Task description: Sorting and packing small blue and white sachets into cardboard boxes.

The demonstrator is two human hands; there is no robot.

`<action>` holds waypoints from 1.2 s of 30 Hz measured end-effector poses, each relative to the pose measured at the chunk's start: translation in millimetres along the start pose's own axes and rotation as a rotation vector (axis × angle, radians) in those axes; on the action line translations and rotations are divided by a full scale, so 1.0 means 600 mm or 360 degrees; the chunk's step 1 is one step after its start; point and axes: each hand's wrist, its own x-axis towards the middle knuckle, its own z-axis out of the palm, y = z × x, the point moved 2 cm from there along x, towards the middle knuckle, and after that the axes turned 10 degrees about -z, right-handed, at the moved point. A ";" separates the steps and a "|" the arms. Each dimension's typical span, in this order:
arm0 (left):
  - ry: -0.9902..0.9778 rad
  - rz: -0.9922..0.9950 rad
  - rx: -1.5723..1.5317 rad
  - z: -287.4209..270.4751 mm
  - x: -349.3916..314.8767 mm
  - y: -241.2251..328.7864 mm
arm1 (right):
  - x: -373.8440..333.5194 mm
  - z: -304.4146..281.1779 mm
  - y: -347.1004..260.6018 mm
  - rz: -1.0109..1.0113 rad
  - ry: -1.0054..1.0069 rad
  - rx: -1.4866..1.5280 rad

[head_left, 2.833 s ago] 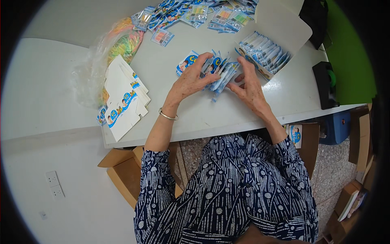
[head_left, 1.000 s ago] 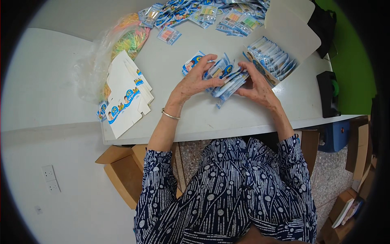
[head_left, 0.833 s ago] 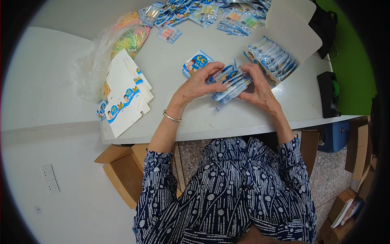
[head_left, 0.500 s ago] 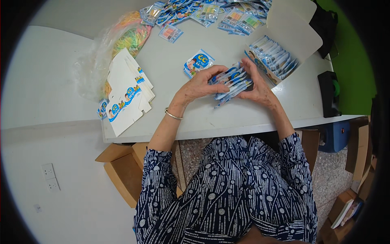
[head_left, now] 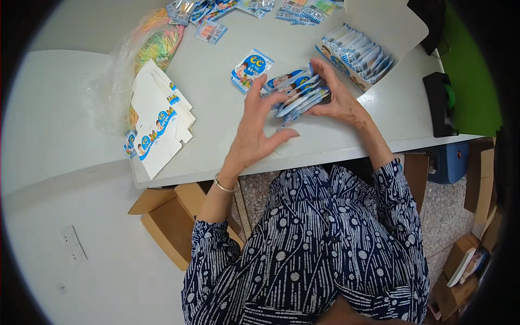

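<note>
Clasping the right end of a fanned sachet stack between thumb and fingers, the right hand is near an open box on the table; the left hand, fingers spread apart, is at the stack's left, near a single sachet.

White table, pale wall, 2 outlets, speckled floor, green surface

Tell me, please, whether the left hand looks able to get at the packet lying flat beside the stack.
Probably yes: the left hand is spread open, a fingertip seems close to the flat packet, and most of the packet's face lies uncovered.
</note>
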 end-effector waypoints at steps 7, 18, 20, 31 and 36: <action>0.0199 0.0127 0.0278 0.027 -0.015 0.004 | -0.003 0.000 -0.003 -0.0050 -0.0019 -0.0089; 0.0208 0.0320 0.0479 0.036 -0.007 -0.007 | -0.006 -0.002 -0.004 -0.0032 -0.0085 -0.0033; 0.0204 0.0315 0.0474 0.036 -0.008 -0.008 | -0.006 -0.001 -0.004 -0.0040 -0.0100 -0.0063; 0.0246 0.0177 0.0445 0.046 0.002 -0.007 | -0.004 0.001 0.001 -0.0034 -0.0150 -0.0172; 0.0259 0.0156 0.0505 0.058 0.012 -0.009 | -0.006 0.001 0.010 -0.0163 -0.0112 -0.0291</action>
